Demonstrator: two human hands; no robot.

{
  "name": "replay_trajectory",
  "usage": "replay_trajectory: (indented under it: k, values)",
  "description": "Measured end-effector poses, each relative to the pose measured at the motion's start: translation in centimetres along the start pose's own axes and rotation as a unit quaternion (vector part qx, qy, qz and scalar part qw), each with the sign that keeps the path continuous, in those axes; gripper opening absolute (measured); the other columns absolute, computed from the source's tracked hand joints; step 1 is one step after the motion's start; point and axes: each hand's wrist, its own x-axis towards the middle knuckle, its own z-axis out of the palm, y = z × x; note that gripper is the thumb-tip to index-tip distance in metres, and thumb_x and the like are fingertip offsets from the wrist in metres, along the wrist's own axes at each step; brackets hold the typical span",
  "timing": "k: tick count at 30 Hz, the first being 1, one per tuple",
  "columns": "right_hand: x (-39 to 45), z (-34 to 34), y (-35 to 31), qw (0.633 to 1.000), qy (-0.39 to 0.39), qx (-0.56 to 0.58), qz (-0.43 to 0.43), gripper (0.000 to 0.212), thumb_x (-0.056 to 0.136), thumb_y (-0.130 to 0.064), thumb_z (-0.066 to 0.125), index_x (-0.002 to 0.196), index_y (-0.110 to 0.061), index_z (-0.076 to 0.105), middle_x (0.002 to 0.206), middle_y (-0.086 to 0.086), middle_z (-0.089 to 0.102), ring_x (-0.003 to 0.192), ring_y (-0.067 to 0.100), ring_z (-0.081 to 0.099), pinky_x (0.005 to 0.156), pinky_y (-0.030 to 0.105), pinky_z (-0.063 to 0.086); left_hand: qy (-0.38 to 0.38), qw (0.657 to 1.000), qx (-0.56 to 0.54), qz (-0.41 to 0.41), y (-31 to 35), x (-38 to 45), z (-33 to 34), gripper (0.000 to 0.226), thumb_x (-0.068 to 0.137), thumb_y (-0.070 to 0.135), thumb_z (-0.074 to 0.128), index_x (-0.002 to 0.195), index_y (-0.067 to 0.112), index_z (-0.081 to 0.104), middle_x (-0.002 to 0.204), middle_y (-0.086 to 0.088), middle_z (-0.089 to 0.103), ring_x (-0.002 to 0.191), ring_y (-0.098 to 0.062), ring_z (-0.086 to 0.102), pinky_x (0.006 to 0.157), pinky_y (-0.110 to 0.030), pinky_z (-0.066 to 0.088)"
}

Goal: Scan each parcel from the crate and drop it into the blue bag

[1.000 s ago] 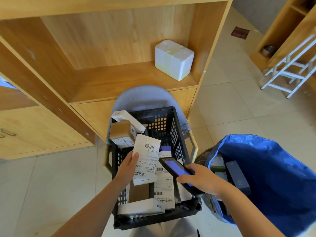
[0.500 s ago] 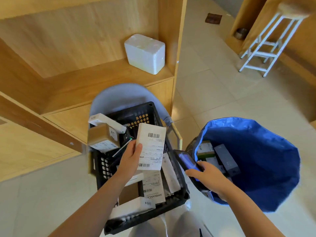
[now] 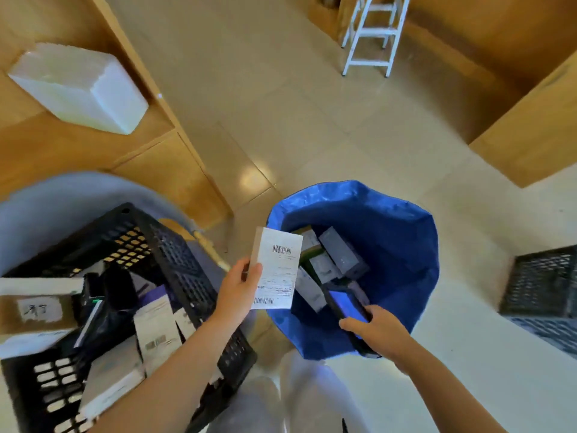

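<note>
crate (image 3: pixel 187 267) cut off at left and bottom edges, its parcel labels (image 3: pixel 156 340) blurred

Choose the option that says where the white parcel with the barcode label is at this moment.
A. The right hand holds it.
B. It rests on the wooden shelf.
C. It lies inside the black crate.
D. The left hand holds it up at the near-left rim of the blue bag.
D: the left hand grips the white parcel at the rim of the blue bag, clear of the black crate, while the right hand holds the scanner.
</note>
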Motion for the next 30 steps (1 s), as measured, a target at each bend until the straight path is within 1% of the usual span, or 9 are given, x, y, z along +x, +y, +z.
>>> replay_trajectory:
  k: [5, 8, 11, 15, 18, 22, 26, 29, 30]
  values:
    - [6.7, -2.9, 2.8, 0.999, 0.009, 0.001, 0.038, 0.063, 0.071, -0.059, 0.073, 0.116, -0.016, 0.058, 0.107, 0.001, 0.063, 0.093, 0.018, 0.062, 0.075, 0.031, 0.051, -0.043, 0.996, 0.064, -0.053, -2.1, 5.1, 7.7, 0.012, 0.098, 0.036, 0.052, 0.106, 0.032, 0.06, 0.093, 0.012, 0.07, 0.086, -0.008, 0.067, 0.068, -0.028, 0.052]
    - [11.4, -3.3, 3.8, 0.997, 0.006, 0.033, 0.066, 0.056, 0.075, -0.055, 0.074, 0.111, -0.015, 0.059, 0.104, 0.002, 0.064, 0.089, 0.016, 0.062, 0.067, 0.027, 0.046, -0.042, 0.991, 0.098, -0.076, -4.9, 8.4, 11.3, 0.008, 0.095, 0.028, 0.052, 0.097, 0.024, 0.059, 0.092, 0.007, 0.07, 0.084, -0.011, 0.066, 0.062, -0.028, 0.051]
    - [16.7, -2.2, 4.8, 0.993, -0.005, 0.075, 0.091, 0.052, 0.078, -0.054, 0.073, 0.109, -0.015, 0.059, 0.102, 0.002, 0.063, 0.089, 0.018, 0.062, 0.066, 0.028, 0.046, -0.043, 0.984, 0.133, -0.108, -9.7, 12.6, 14.5, 0.015, 0.095, 0.024, 0.05, 0.1, 0.013, 0.059, 0.093, -0.002, 0.068, 0.082, -0.02, 0.067, 0.052, -0.034, 0.053]
    - [24.6, 0.1, 6.1, 0.988, -0.005, 0.109, 0.111, 0.043, 0.08, -0.051, 0.071, 0.101, -0.015, 0.06, 0.097, 0.001, 0.063, 0.083, 0.016, 0.059, 0.067, 0.029, 0.046, -0.081, 0.955, 0.216, -0.184, -18.4, 18.4, 18.8, 0.028, 0.097, 0.033, 0.044, 0.108, 0.012, 0.059, 0.108, -0.009, 0.066, 0.093, -0.027, 0.065, 0.078, -0.042, 0.056]
    - [30.1, 1.9, 7.1, 0.985, -0.018, 0.122, 0.12, 0.032, 0.085, -0.046, 0.07, 0.086, -0.018, 0.056, 0.09, -0.001, 0.059, 0.077, 0.01, 0.053, 0.068, 0.028, 0.044, -0.096, 0.941, 0.232, -0.229, -22.8, 21.8, 22.0, 0.034, 0.101, 0.031, 0.042, 0.118, 0.007, 0.058, 0.118, -0.015, 0.064, 0.103, -0.032, 0.063, 0.08, -0.037, 0.051]
    - [36.8, 4.2, 9.1, 0.985, -0.006, 0.109, 0.13, 0.033, 0.087, -0.047, 0.069, 0.078, -0.021, 0.051, 0.08, -0.006, 0.053, 0.071, 0.007, 0.049, 0.067, 0.028, 0.043, -0.105, 0.928, 0.244, -0.261, -27.2, 26.1, 25.9, 0.032, 0.105, 0.028, 0.037, 0.118, 0.008, 0.057, 0.117, -0.015, 0.065, 0.093, -0.028, 0.063, 0.075, -0.033, 0.048]
    - [42.7, 6.2, 11.2, 0.984, 0.0, 0.124, 0.128, 0.03, 0.084, -0.044, 0.072, 0.087, -0.015, 0.065, 0.087, 0.001, 0.067, 0.078, 0.014, 0.06, 0.071, 0.03, 0.048, -0.12, 0.93, 0.241, -0.25, -32.0, 29.7, 28.9, 0.029, 0.106, 0.023, 0.035, 0.126, 0.015, 0.053, 0.114, -0.011, 0.063, 0.078, -0.019, 0.057, 0.068, -0.029, 0.044]
    - [44.5, 6.7, 11.9, 0.985, 0.003, 0.127, 0.115, 0.024, 0.087, -0.04, 0.072, 0.081, -0.024, 0.055, 0.085, -0.006, 0.06, 0.077, 0.008, 0.055, 0.068, 0.025, 0.046, -0.141, 0.929, 0.237, -0.248, -33.7, 30.7, 29.9, 0.021, 0.105, 0.02, 0.036, 0.109, 0.016, 0.057, 0.113, -0.01, 0.064, 0.085, -0.02, 0.061, 0.075, -0.031, 0.053]
    - [44.6, 6.6, 11.9, 0.986, 0.006, 0.126, 0.111, 0.025, 0.087, -0.039, 0.071, 0.08, -0.025, 0.053, 0.085, -0.007, 0.057, 0.075, 0.006, 0.052, 0.066, 0.024, 0.045, -0.147, 0.927, 0.242, -0.245, -33.7, 30.8, 30.0, 0.02, 0.105, 0.019, 0.037, 0.107, 0.014, 0.056, 0.11, -0.008, 0.063, 0.081, -0.019, 0.06, 0.069, -0.03, 0.053]
